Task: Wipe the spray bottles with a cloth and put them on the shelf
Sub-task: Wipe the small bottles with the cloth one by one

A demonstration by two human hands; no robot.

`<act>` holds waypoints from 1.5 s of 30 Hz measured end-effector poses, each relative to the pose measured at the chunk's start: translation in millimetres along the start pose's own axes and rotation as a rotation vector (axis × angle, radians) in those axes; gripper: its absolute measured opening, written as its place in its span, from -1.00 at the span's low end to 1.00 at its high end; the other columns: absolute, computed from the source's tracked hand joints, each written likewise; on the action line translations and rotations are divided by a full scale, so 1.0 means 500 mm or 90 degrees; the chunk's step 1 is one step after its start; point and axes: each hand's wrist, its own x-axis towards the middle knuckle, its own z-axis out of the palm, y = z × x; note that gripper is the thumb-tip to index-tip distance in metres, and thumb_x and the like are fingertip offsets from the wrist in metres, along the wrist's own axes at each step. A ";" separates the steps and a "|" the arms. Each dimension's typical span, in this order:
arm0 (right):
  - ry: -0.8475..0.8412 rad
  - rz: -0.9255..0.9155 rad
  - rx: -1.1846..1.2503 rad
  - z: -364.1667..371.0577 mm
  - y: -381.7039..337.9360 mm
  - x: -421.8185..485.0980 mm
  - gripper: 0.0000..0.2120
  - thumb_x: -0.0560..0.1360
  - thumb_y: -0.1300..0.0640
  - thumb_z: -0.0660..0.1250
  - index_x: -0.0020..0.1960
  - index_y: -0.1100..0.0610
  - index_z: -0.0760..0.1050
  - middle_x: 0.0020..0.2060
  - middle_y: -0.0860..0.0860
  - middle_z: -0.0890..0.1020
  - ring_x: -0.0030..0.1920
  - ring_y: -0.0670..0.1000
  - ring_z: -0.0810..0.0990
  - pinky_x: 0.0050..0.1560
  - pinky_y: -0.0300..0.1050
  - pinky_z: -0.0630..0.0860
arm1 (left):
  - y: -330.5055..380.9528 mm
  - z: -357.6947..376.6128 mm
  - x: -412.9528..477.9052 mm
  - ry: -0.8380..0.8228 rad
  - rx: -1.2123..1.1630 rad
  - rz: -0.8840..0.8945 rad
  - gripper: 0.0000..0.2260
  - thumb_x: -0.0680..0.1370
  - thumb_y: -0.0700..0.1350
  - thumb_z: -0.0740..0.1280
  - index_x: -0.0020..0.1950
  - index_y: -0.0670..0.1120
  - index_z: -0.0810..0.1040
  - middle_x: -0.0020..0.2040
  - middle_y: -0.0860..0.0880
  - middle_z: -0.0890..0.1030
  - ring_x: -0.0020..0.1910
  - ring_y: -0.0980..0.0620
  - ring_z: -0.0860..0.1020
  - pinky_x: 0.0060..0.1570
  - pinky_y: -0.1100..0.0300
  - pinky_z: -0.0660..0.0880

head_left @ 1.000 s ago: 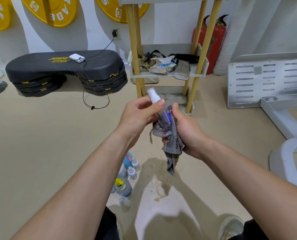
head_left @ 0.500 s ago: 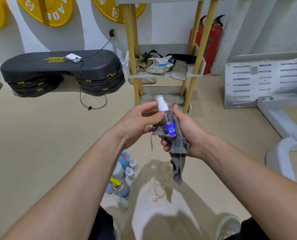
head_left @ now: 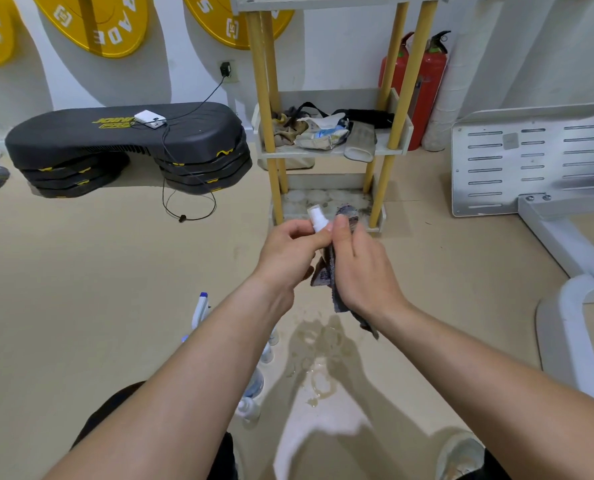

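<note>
So the little spray bottle (head_left: pixel 319 225) is up in the air between both hands, right in front of the bottom tier of the shelf (head_left: pixel 309 197), and only its white spray head (head_left: pixel 314 214) really shows; the body is buried in the cloth (head_left: pixel 338 296). It looks like thin clear plastic, so I'd guess very light and a bit squashy, and probably slick if it's damp, since there's a wet patch (head_left: pixel 318 362) on the floor (head_left: pixel 115 289) below. The head is the fiddly part, so I'd hold it by the neck or shoulder and not squeeze the middle hard. That's roughly what's going on: the left hand (head_left: pixel 288 254) has its fingers (head_left: pixel 297 237) curled in and pinching the bottle just under the head, while the right hand (head_left: pixel 364 271) is wrapped round the cloth-covered body, thumb up against the head, with the loose end of the cloth hanging under the wrist. My read is wiping, mid-twist, not ready to shelve yet. The other bottles (head_left: pixel 254 382) stand on the floor beside the left forearm, waiting their turn, and the shelf's bottom tier looks grubby but has space.
</note>
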 end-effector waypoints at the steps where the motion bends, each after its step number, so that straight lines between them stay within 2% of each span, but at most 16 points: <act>1: -0.012 -0.028 -0.030 0.002 -0.001 -0.005 -0.54 0.67 -0.24 -0.08 -0.02 0.10 0.38 -0.25 -0.01 0.60 -0.08 0.14 0.59 -0.08 0.06 0.45 | -0.001 0.001 0.001 0.011 -0.034 -0.026 -0.84 0.54 -0.07 0.47 -0.10 -0.02 0.49 -0.16 0.00 0.54 -0.25 0.07 0.47 -0.35 0.24 0.37; 3: -0.028 -0.073 -0.073 0.009 0.006 -0.005 -0.51 0.62 -0.31 -0.10 0.01 0.07 0.35 -0.39 -0.06 0.61 -0.21 0.04 0.66 -0.14 0.06 0.54 | -0.002 0.001 0.002 0.021 -0.088 -0.062 -0.84 0.56 -0.10 0.45 -0.08 -0.02 0.47 -0.14 -0.04 0.58 -0.28 0.05 0.53 -0.39 0.25 0.41; 6: -0.049 -0.053 -0.007 0.015 0.021 0.009 -0.43 0.58 -0.41 -0.12 -0.01 0.03 0.42 -0.38 0.00 0.66 -0.28 0.00 0.68 -0.15 0.05 0.60 | -0.004 -0.006 0.001 -0.015 -0.075 -0.045 -0.89 0.58 -0.08 0.43 0.01 -0.06 0.53 -0.12 -0.06 0.60 -0.29 0.07 0.55 -0.38 0.28 0.47; 8: -0.102 0.051 0.145 0.011 0.018 0.017 -0.32 0.59 -0.42 -0.11 -0.05 0.08 0.54 -0.32 0.08 0.68 -0.33 0.10 0.66 -0.21 0.09 0.64 | -0.001 -0.015 0.000 -0.057 -0.049 -0.016 -0.90 0.62 -0.06 0.38 0.04 -0.08 0.60 -0.14 -0.04 0.61 -0.26 0.05 0.53 -0.34 0.29 0.46; 12: -0.238 0.233 0.341 -0.025 -0.009 0.017 -0.27 0.66 -0.31 -0.11 -0.05 0.25 0.57 -0.44 0.16 0.63 -0.55 0.10 0.52 -0.50 -0.10 0.53 | 0.002 -0.030 -0.001 -0.113 -0.011 -0.041 -0.89 0.64 -0.04 0.34 0.00 -0.02 0.64 -0.19 0.07 0.61 -0.34 0.13 0.49 -0.28 0.27 0.38; 15: -0.233 0.217 0.317 -0.021 0.001 0.019 -0.26 0.66 -0.31 -0.11 -0.02 0.26 0.59 -0.40 0.19 0.64 -0.49 0.12 0.57 -0.45 -0.08 0.56 | 0.003 -0.031 0.002 -0.078 0.016 -0.042 -0.89 0.62 -0.03 0.38 -0.01 -0.03 0.66 -0.20 0.08 0.61 -0.31 0.13 0.51 -0.26 0.25 0.40; 18: -0.121 0.042 0.086 0.007 0.025 0.012 -0.35 0.66 -0.30 -0.13 0.09 0.13 0.56 -0.21 0.10 0.69 -0.19 0.10 0.69 -0.15 -0.07 0.57 | -0.004 -0.009 -0.003 -0.001 -0.020 -0.047 -0.93 0.58 -0.08 0.44 -0.04 -0.06 0.60 -0.24 0.04 0.59 -0.31 0.10 0.52 -0.38 0.27 0.48; 20: -0.065 -0.033 -0.047 0.012 0.030 0.000 -0.46 0.67 -0.26 -0.13 0.07 0.12 0.44 -0.25 0.01 0.64 -0.16 0.03 0.66 -0.15 -0.10 0.51 | -0.015 0.007 -0.006 0.035 -0.099 -0.088 -0.92 0.56 -0.17 0.45 -0.07 -0.07 0.56 -0.20 -0.04 0.56 -0.31 0.03 0.48 -0.44 0.29 0.50; 24: -0.100 -0.120 -0.205 0.015 0.042 -0.002 -0.40 0.55 -0.39 -0.24 0.08 0.07 0.28 -0.18 0.05 0.67 -0.09 0.17 0.63 -0.09 0.13 0.55 | -0.016 0.001 -0.004 0.028 -0.192 -0.153 -0.90 0.54 -0.29 0.41 -0.01 -0.12 0.57 -0.21 -0.06 0.63 -0.40 0.06 0.54 -0.37 0.23 0.59; 28: -0.166 -0.178 -0.191 0.011 0.050 0.006 -0.65 0.67 -0.16 0.04 0.31 0.05 0.24 0.07 0.07 0.64 0.06 0.15 0.61 0.01 0.11 0.53 | -0.011 -0.030 0.013 0.075 -0.149 -0.131 -0.67 0.50 -0.06 0.53 0.20 -0.13 0.61 -0.20 0.02 0.66 -0.24 0.07 0.61 -0.36 0.27 0.57; 31: -0.203 -0.185 -0.193 0.009 0.048 0.002 -0.63 0.67 -0.07 0.17 0.40 0.05 0.21 0.17 0.07 0.56 0.13 0.12 0.55 0.03 0.06 0.48 | -0.015 -0.038 0.014 0.062 -0.182 -0.123 -0.66 0.51 -0.08 0.52 0.23 -0.15 0.58 -0.16 -0.01 0.69 -0.24 0.06 0.66 -0.30 0.23 0.61; 34: -0.173 -0.146 -0.167 0.014 0.044 0.000 -0.72 0.67 -0.07 0.17 0.28 0.06 0.23 0.06 0.05 0.61 0.05 0.10 0.60 -0.06 0.02 0.46 | -0.017 -0.037 0.005 -0.004 -0.143 -0.077 -0.84 0.59 -0.04 0.42 0.12 -0.08 0.61 -0.20 0.04 0.69 -0.28 0.12 0.65 -0.30 0.26 0.58; 37: -0.198 -0.084 -0.067 0.007 0.038 0.003 -0.76 0.68 -0.08 0.16 0.20 0.05 0.24 -0.20 -0.10 0.62 -0.24 -0.23 0.63 -0.22 -0.11 0.44 | -0.022 -0.040 -0.001 -0.047 -0.076 -0.032 -0.89 0.66 -0.08 0.31 0.03 -0.01 0.63 -0.17 0.08 0.67 -0.24 0.12 0.61 -0.21 0.27 0.51; 39: -0.241 -0.080 -0.049 0.002 0.038 0.003 -0.73 0.67 -0.06 0.20 0.22 0.08 0.26 -0.22 -0.12 0.63 -0.35 -0.32 0.59 -0.32 -0.27 0.40 | -0.027 -0.044 -0.004 -0.029 -0.046 -0.021 -0.87 0.66 -0.14 0.30 0.00 -0.02 0.64 -0.18 0.06 0.65 -0.25 0.10 0.58 -0.24 0.27 0.51; 42: -0.255 -0.073 -0.066 0.010 0.048 -0.002 -0.69 0.65 0.02 0.28 0.27 0.12 0.25 -0.18 -0.11 0.62 -0.28 -0.27 0.59 -0.29 -0.31 0.41 | -0.033 -0.046 -0.015 -0.027 -0.020 0.006 -0.83 0.65 -0.20 0.30 -0.08 -0.06 0.64 -0.23 0.03 0.63 -0.29 0.08 0.58 -0.37 0.26 0.53; 45: -0.217 -0.080 -0.130 0.023 0.063 -0.010 -0.64 0.62 0.03 0.32 0.29 0.12 0.25 -0.10 0.01 0.61 -0.13 0.05 0.58 -0.18 -0.05 0.44 | -0.049 -0.041 -0.022 -0.011 0.062 0.056 -0.89 0.66 -0.23 0.29 0.01 -0.13 0.61 -0.15 -0.01 0.60 -0.19 0.04 0.60 -0.34 0.23 0.58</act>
